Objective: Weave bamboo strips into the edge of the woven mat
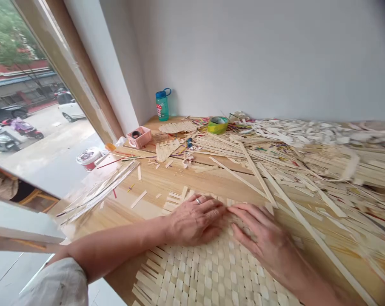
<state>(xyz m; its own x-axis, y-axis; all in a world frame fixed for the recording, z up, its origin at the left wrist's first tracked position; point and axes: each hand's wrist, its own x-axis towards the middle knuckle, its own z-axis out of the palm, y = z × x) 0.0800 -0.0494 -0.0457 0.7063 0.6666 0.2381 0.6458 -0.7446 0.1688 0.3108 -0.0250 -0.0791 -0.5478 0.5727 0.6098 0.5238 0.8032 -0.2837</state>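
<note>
A pale woven mat of flat bamboo strips (pixel 208 272) lies on the wooden table (pixel 166 178) just in front of me. My left hand (pixel 195 221), with a ring on one finger, rests flat on the mat's far edge, fingers stretched out. My right hand (pixel 265 240) lies flat beside it on the mat, its fingertips pointing left and nearly touching the left hand's fingers. Neither hand holds anything. Loose strip ends (pixel 176 199) stick out from the mat just beyond the left hand.
Long loose strips (pixel 275 187) and a big heap of strips and offcuts (pixel 323 144) cover the right and far side. At the back stand a teal bottle (pixel 162 105), a green tape roll (pixel 218 125) and a pink box (pixel 140 137). A window (pixel 29 106) is on the left.
</note>
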